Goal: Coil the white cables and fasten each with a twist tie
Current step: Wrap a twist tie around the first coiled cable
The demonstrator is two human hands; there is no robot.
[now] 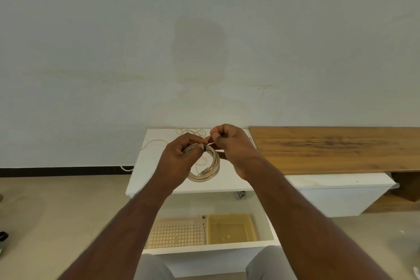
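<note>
A coiled white cable (210, 170) hangs in the air above the white cabinet top (154, 166). My left hand (179, 159) grips the coil's upper left part, thumb over the strands. My right hand (229, 145) pinches a thin twist tie (211, 142) at the top of the coil, just beside my left thumb. A connector shows at the coil's lower part. Loose white cable (191, 131) lies tangled at the back of the cabinet top, and one strand (136, 152) trails off its left edge toward the floor.
A wooden board (336, 148) lies to the right on a lower white unit (341, 193). Below the cabinet top, an open drawer (209, 245) holds a perforated tray (177, 232) and a yellowish bin (230, 227). A plain wall stands behind.
</note>
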